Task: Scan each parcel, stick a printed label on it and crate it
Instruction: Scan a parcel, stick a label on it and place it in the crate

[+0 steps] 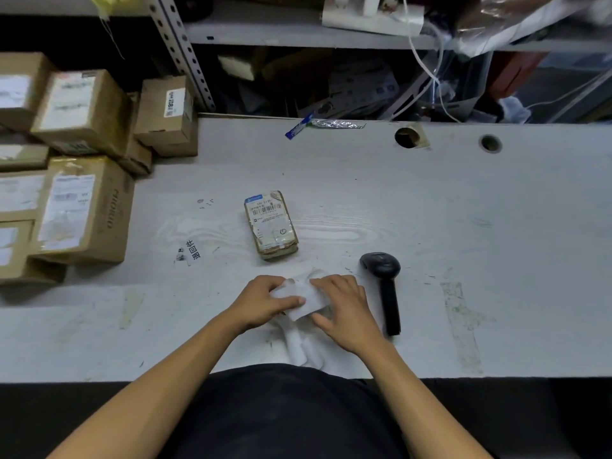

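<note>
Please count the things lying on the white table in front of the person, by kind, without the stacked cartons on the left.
Small parcel: 1
Black scanner: 1
White label paper, held by both hands: 1
Blue wrapper: 1
Total: 4

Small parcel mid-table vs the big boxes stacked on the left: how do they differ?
The small parcel is flat and slim; the stacked boxes are much bulkier. The parcel lies alone on the table; the boxes are piled together, some tilted. Both are brown cardboard with white labels.
</note>
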A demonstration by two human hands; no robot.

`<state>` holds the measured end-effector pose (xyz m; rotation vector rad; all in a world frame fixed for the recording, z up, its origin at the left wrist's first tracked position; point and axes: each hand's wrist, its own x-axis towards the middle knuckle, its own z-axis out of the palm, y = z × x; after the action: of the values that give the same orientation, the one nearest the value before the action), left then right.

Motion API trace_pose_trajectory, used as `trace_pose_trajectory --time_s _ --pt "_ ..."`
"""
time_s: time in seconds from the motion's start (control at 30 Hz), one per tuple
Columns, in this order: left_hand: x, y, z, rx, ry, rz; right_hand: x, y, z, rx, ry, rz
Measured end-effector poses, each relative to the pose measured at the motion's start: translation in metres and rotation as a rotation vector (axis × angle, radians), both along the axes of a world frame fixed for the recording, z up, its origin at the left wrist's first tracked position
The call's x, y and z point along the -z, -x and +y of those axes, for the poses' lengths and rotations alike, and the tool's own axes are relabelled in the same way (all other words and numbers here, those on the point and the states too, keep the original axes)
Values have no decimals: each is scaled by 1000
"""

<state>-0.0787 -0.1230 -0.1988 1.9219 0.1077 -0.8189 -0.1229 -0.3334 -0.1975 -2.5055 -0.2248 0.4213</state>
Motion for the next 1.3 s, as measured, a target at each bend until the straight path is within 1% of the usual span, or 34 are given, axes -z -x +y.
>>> trace_pose_trajectory --time_s 0.13,0.23,0.3,0.47,0.53,0.57,0.63,0.7,0.77,0.8,0.83,0.87,0.9,0.97,1.07,1.2,1.23,1.3 --pt "1 3 2 -84 -1 -18 5 -5 5 39 -62 22" --pt "2 6 0 -113 49 21 9 -3 9 71 -81 41" --pt "2 8 -2 -109 74 13 11 -1 12 82 -89 20" --pt "0 16 -12 -105 -7 -78 16 8 17 93 -77 7" --pt "-4 18 -14 -111 -50 -124 16 12 16 143 -125 60" --pt "-7 18 -15 -115 -63 -146 13 14 17 194 -176 110" --pt "-15 17 -16 -142 -45 -199 6 15 18 370 -357 234" --pt "-25 16 -17 -190 12 -279 -5 14 22 611 -610 363" --pt "-34 15 -20 -216 64 -377 -16 8 25 803 -930 540" --pt "-38 15 -21 -211 88 -431 -23 3 26 848 -1097 638" --pt "-40 14 -21 -193 103 -482 -28 -1 26 859 -1215 706" --pt "-41 14 -22 -162 108 -533 -34 -6 26 860 -1283 740" --pt "-42 13 -22 -127 100 -583 -37 -10 26 855 -1312 743" --pt "-42 11 -21 -67 96 -639 -40 -17 28 864 -1293 708" --pt "-47 10 -17 -28 118 -595 -39 -23 29 919 -1261 668" --pt "-57 11 -13 -73 82 -490 -43 -28 26 878 -1247 610" --pt "-58 11 -13 -99 72 -500 -44 -30 25 863 -1226 592" --pt "-58 9 -12 -106 43 -576 -43 -31 25 838 -1193 548"
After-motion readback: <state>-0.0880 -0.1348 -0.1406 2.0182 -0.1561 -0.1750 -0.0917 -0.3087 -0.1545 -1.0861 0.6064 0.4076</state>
